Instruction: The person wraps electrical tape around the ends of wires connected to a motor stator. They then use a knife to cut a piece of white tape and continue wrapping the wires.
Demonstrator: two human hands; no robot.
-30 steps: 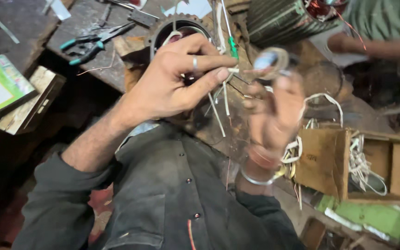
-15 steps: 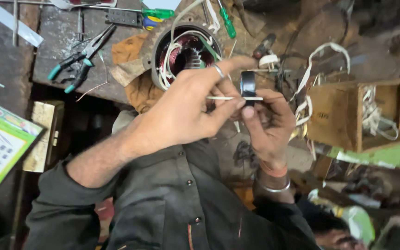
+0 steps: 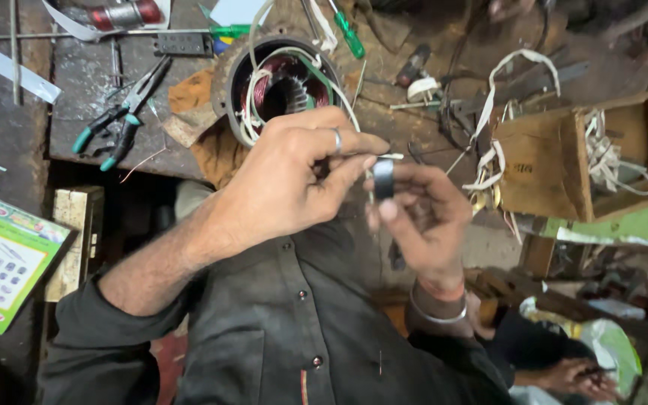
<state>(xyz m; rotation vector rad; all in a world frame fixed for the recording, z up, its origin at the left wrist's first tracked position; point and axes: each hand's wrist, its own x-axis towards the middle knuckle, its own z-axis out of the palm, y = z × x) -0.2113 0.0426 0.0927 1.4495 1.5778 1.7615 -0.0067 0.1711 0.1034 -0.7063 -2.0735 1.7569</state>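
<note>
Both hands are up close together over the person's lap, just in front of the bench. The right hand [image 3: 425,217] has a small black tape roll [image 3: 383,179] pinched between thumb and fingers, held upright. The left hand [image 3: 294,180], ring on one finger, is closed narrow with its fingertips pinching a thin white wire [image 3: 389,157] right beside the roll, practically touching it. Behind them on the bench sits an opened motor [image 3: 283,82] with copper windings and white leads spilling out. Green-handled pliers [image 3: 118,124] lie to its left, a green screwdriver [image 3: 346,31] above it, and a wooden box [image 3: 556,161] with white cord stands off to the right.
</note>
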